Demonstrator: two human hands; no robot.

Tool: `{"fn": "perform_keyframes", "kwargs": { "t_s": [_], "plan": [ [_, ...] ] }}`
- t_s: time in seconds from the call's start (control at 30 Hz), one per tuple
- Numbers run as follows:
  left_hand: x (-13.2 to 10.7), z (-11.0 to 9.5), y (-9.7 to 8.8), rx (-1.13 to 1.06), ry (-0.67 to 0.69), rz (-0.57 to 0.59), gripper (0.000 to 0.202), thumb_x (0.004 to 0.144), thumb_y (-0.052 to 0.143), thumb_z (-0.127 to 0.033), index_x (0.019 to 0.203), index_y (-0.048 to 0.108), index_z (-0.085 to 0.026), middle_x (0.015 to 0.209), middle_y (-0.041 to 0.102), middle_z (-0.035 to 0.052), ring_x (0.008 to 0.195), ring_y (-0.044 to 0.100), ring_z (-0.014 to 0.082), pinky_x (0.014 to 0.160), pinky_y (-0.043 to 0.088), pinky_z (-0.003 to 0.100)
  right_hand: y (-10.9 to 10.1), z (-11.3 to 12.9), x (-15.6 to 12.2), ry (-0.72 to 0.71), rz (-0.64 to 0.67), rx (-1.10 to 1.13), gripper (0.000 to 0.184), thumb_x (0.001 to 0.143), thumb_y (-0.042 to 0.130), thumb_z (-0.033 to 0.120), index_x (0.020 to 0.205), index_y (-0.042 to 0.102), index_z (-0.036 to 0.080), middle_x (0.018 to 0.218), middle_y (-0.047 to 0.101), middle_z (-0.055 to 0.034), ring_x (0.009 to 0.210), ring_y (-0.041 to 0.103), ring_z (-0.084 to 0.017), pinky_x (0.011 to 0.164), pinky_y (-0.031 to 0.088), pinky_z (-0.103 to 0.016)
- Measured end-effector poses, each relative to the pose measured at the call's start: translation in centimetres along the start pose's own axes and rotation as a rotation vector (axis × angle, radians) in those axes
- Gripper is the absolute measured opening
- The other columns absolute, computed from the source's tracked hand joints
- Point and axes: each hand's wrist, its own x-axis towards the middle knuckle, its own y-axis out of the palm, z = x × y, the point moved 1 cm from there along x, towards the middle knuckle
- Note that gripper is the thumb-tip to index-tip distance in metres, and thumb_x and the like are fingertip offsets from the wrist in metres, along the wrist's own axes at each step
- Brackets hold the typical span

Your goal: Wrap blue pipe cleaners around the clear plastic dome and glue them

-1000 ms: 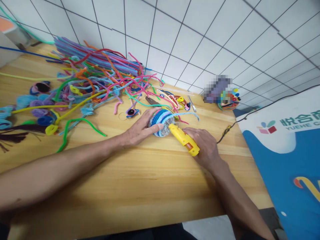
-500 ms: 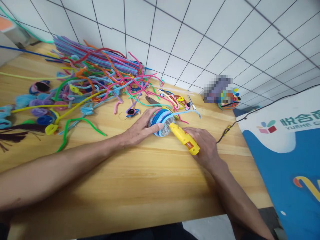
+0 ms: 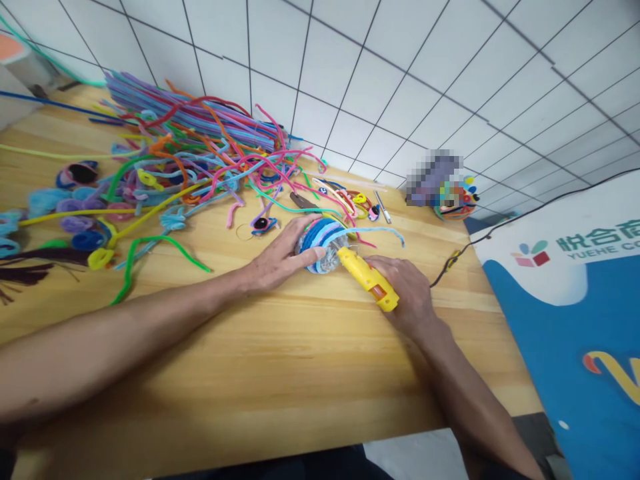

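My left hand (image 3: 277, 257) rests on the wooden table (image 3: 280, 360) with its fingers curled against a small clear bottle (image 3: 323, 247) wrapped in blue and light-blue pipe cleaners, holding it on its side. A loose light-blue pipe cleaner end (image 3: 380, 232) trails off the bottle to the right. My right hand (image 3: 407, 293) grips a yellow glue gun (image 3: 367, 279), and its nozzle touches the bottle's right side.
A big heap of coloured pipe cleaners (image 3: 195, 143) covers the table's far left, with coiled pieces (image 3: 75, 217) and a green strand (image 3: 150, 257) nearer. A black cord (image 3: 480, 240) runs off right. A colourful craft piece (image 3: 457, 200) sits by the tiled wall.
The loose light-blue end has shifted slightly; both hands, the bottle and the glue gun stay almost where they were.
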Motion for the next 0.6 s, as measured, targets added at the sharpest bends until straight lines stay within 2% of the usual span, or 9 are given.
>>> {"fn": "perform_keyframes", "kwargs": {
  "t_s": [0.17,0.37,0.6],
  "plan": [
    [-0.01,0.21,0.09,-0.016,-0.019,-0.012,0.074,0.103,0.064,-0.067,0.163,0.046,-0.028,0.166,0.053,0.013,0.154,0.051,0.0385,0.135,0.038,0.06,-0.01,0.08,0.0,-0.01,0.004,-0.006,0.031,0.111,0.054,0.024,0.14,0.063,0.022,0.12,0.086,-0.0125,0.102,0.083,-0.025,0.083,0.064,-0.038],
    [0.14,0.18,0.08,-0.023,-0.005,-0.008,0.071,0.103,0.064,-0.066,0.161,0.047,-0.028,0.164,0.055,0.0123,0.152,0.053,0.0376,0.135,0.04,0.058,-0.02,0.09,0.14,-0.002,-0.003,0.012,0.027,0.113,0.053,0.027,0.135,0.066,0.019,0.12,0.085,-0.0134,0.104,0.082,-0.025,0.084,0.063,-0.037],
    [0.06,0.06,0.0,-0.006,0.006,-0.001,0.072,0.104,0.063,-0.064,0.162,0.046,-0.025,0.166,0.053,0.0141,0.154,0.051,0.0377,0.136,0.038,0.059,0.48,0.0,0.1,0.004,-0.023,0.004,0.027,0.113,0.051,0.028,0.136,0.065,0.021,0.119,0.085,-0.0122,0.104,0.082,-0.025,0.086,0.063,-0.037]
  ]
}}
